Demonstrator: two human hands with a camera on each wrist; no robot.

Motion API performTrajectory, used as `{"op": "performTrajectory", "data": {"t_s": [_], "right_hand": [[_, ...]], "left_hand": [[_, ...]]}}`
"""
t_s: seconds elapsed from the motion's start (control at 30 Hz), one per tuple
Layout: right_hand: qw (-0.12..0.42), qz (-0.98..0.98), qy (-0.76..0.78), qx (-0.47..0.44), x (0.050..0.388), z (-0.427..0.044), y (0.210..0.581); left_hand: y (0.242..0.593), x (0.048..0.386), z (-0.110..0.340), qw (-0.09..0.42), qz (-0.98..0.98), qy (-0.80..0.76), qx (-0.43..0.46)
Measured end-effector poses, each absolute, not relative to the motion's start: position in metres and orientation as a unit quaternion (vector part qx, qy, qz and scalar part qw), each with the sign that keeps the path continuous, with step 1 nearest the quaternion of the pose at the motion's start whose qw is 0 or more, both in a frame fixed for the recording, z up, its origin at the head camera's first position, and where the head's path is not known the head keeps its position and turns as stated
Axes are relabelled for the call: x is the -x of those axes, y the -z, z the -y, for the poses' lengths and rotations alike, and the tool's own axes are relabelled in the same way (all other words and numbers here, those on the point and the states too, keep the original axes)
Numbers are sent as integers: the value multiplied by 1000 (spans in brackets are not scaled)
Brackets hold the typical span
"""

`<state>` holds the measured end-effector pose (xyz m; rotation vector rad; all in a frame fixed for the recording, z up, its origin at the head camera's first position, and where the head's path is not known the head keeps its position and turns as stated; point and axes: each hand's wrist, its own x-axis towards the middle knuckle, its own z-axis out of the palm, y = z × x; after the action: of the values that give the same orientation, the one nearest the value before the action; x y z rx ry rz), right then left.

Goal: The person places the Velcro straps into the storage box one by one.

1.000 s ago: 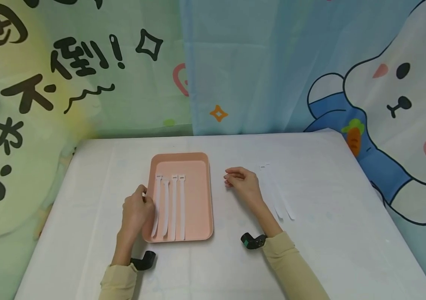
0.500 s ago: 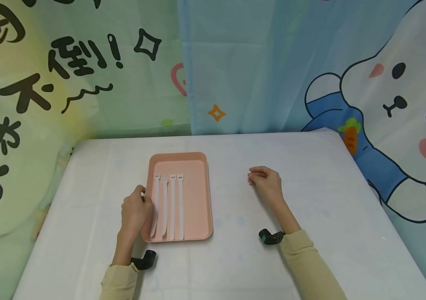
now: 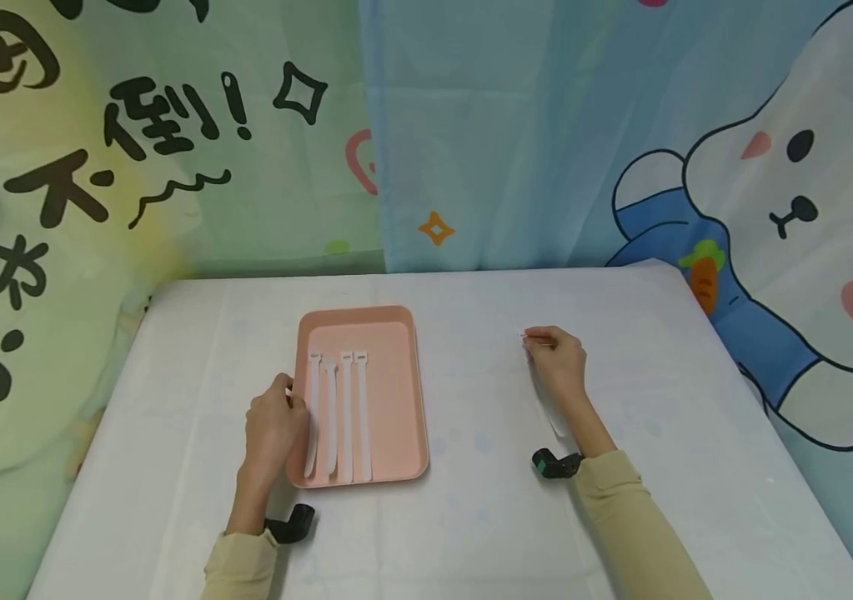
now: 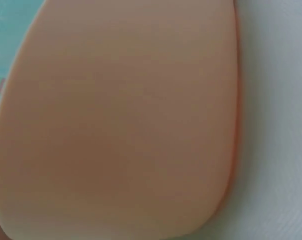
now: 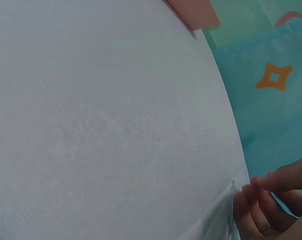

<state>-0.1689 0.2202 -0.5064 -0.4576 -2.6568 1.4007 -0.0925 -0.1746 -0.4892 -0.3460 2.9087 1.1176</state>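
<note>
A white-covered desk [image 3: 464, 542] lies under the left hand [image 3: 273, 422] and the right hand [image 3: 559, 365]. Past the left hand hangs green-yellow cloth [image 3: 276, 196] with black lettering [image 3: 58, 185]; ahead, between the hands, blue cloth [image 3: 516, 167] bears an orange star [image 3: 437, 218]. Right of the right hand is a printed white rabbit [image 3: 820, 258] with a carrot [image 3: 704, 285].

Left hand [image 3: 276, 425] grips left edge of pink tray [image 3: 399, 408]; four white utensils [image 3: 348, 421] inside, nearer that edge. Right hand [image 3: 559, 364] pinches whitish strip [image 3: 554, 423] toward far edge of worktop [image 3: 486, 542].
</note>
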Motion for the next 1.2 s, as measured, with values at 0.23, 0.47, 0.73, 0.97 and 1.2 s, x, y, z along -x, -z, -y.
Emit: {"op": "performTrajectory", "data": {"t_s": [0.23, 0.47, 0.73, 0.97, 1.2], "right_hand": [[62, 879, -443, 164, 172, -224, 511], [44, 879, -448, 157, 177, -228, 512], [44, 880, -446, 159, 181, -227, 514], [47, 886, -433, 160, 180, -227, 516], [47, 886, -434, 153, 178, -228, 510]], "left_hand": [[492, 92, 177, 0, -929, -357, 102], [492, 92, 178, 1, -927, -362, 99], [491, 92, 178, -2, -926, -362, 102], [492, 91, 178, -3, -928, -358, 99], [492, 92, 179, 0, -928, -360, 99]]}}
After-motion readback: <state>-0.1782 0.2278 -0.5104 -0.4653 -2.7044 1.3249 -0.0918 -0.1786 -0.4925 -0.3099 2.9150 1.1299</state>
